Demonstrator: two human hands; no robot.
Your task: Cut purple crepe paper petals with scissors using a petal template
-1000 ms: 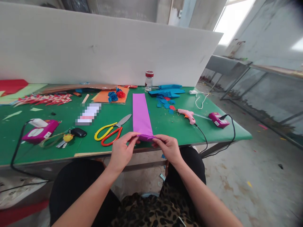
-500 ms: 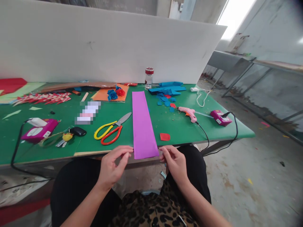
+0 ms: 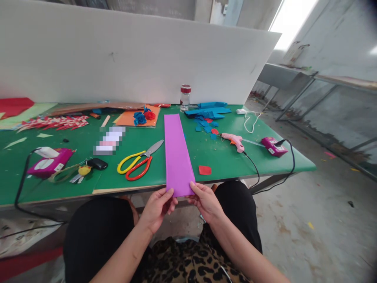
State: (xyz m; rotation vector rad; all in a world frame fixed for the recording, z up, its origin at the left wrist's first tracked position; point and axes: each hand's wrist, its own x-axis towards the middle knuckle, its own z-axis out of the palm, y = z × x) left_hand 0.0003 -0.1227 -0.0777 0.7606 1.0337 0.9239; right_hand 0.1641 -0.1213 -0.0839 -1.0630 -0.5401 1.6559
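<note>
At the table's (image 3: 123, 188) near edge, left hand (image 3: 157, 206) and right hand (image 3: 206, 200) pinch the purple paper strip's (image 3: 176, 151) overhanging end; folding seems underway, needing both corners kept level.

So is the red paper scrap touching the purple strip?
Apart. The head view shows green table between the red scrap and the purple strip.

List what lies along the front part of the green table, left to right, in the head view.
Magenta box → keys → scissors → purple paper strip, near end held by both hands → red scrap → pink glue gun → small magenta box.
</note>
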